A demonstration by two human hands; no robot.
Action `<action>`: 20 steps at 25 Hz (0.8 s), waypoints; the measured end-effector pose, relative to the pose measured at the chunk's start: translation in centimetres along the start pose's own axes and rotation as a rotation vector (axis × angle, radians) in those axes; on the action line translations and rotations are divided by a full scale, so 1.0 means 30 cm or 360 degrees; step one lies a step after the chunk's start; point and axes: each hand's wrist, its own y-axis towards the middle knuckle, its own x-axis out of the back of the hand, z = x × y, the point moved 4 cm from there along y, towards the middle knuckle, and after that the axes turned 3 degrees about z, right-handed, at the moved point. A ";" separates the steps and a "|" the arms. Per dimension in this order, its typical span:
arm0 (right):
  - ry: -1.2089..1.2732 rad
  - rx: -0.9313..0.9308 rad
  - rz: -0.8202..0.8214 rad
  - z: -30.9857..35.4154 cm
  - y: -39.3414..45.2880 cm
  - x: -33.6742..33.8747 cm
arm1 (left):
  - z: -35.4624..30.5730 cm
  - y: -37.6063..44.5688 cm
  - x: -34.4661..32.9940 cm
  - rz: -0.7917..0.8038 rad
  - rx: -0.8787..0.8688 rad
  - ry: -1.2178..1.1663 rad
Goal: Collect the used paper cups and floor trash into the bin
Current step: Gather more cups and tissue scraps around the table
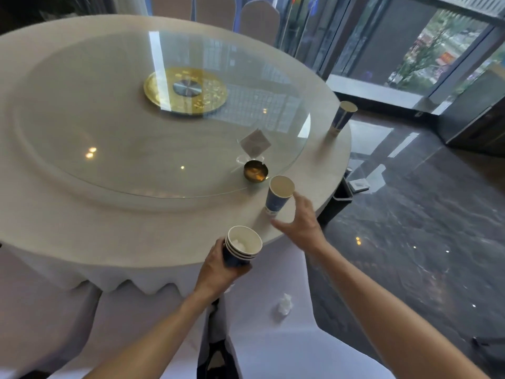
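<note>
At a round banquet table (82, 214), a person's left hand (218, 269) grips a stack of nested blue paper cups (241, 248), w/ something white inside the top one, at the near edge. The right hand (302, 221), fingers spread open, is just beside a single blue cup (278, 195) standing upright on the table rim, near a brass ashtray (255, 170) on the glass turntable (153, 119). Another cup (343, 116) stands farther right along the rim. A crumpled tissue (284, 306) lies on white fabric below the table edge, nearer the camera.

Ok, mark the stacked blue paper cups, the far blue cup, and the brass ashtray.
Stacked blue paper cups (241, 248): head view, rims.
Far blue paper cup (341, 118): head view, side wall.
Round brass ashtray (255, 172): head view, bowl.
</note>
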 end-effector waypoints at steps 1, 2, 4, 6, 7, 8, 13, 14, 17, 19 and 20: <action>-0.0001 -0.0001 -0.0034 -0.008 0.048 -0.017 | 0.014 0.003 0.008 0.0005 0.0037 -0.0014; -0.0003 -0.0013 -0.0051 -0.018 0.090 -0.031 | 0.023 0.002 0.013 0.0005 0.0063 -0.0025; -0.0095 -0.0035 -0.0054 -0.034 0.171 -0.054 | 0.049 -0.002 0.018 -0.0005 0.0114 -0.0025; -0.0240 -0.0032 -0.0066 -0.051 0.251 -0.073 | 0.073 0.002 0.025 -0.0033 0.0159 -0.0025; -0.0288 -0.0040 -0.0064 -0.060 0.284 -0.081 | 0.079 0.003 0.027 -0.0048 0.0170 -0.0030; -0.0317 -0.0046 -0.0050 -0.072 0.320 -0.095 | 0.089 0.004 0.029 -0.0058 0.0183 -0.0033; -0.0270 -0.0115 0.0028 -0.135 0.445 -0.153 | 0.118 -0.004 0.034 -0.0067 0.0220 -0.0007; -0.0209 -0.0127 0.0033 -0.142 0.459 -0.165 | 0.120 -0.002 0.037 -0.0079 0.0223 -0.0002; -0.0073 -0.0124 0.0016 -0.154 0.468 -0.167 | 0.101 0.006 0.044 -0.0201 0.0203 0.0023; -0.0064 -0.0112 -0.0011 -0.155 0.437 -0.146 | 0.071 0.024 0.035 -0.0259 0.0190 -0.0008; -0.0056 -0.0097 0.0002 -0.156 0.413 -0.137 | 0.053 0.035 0.028 -0.0256 0.0188 -0.0027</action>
